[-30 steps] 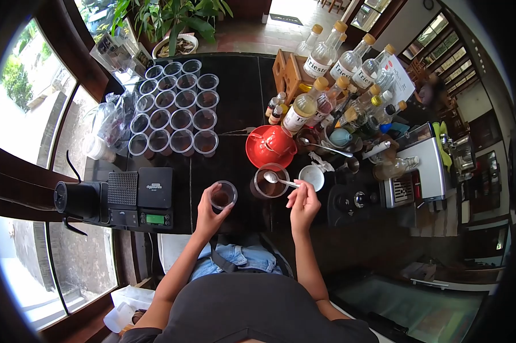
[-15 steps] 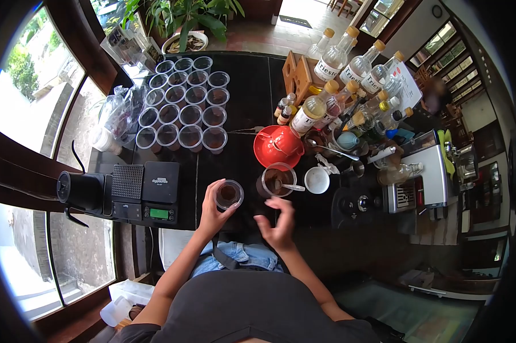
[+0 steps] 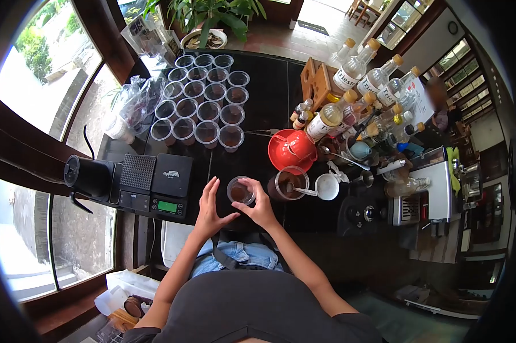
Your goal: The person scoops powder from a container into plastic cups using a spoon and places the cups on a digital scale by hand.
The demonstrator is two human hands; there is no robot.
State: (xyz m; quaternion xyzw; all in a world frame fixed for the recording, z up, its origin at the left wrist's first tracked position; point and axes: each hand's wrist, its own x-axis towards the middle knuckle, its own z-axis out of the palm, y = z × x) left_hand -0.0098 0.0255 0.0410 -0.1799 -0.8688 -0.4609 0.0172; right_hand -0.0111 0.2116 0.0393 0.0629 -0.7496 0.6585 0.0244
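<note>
Right in front of me is a clear plastic cup (image 3: 239, 193) with something dark brown in the bottom. My right hand (image 3: 261, 207) has its fingers and thumb curled around the right side of this cup. Close to the cup's left side, my left hand (image 3: 211, 214) is spread open, with nothing in its fingers. Just right of my right hand stands a larger clear tub (image 3: 277, 186) of brown contents. A spoon (image 3: 305, 191) leans in it, its handle pointing right toward a small white bowl (image 3: 327, 186).
Rows of similar plastic cups (image 3: 207, 132) fill the table's far left. A digital scale (image 3: 174, 171) and black kettle (image 3: 86, 178) stand nearer on the left. On the right are a red dripper (image 3: 293, 146), labelled bottles (image 3: 351, 74) and a white-sided machine (image 3: 435, 188).
My right hand has come left from beside the tub and taken the small cup. My left hand has let go and opened. The view has shifted slightly.
</note>
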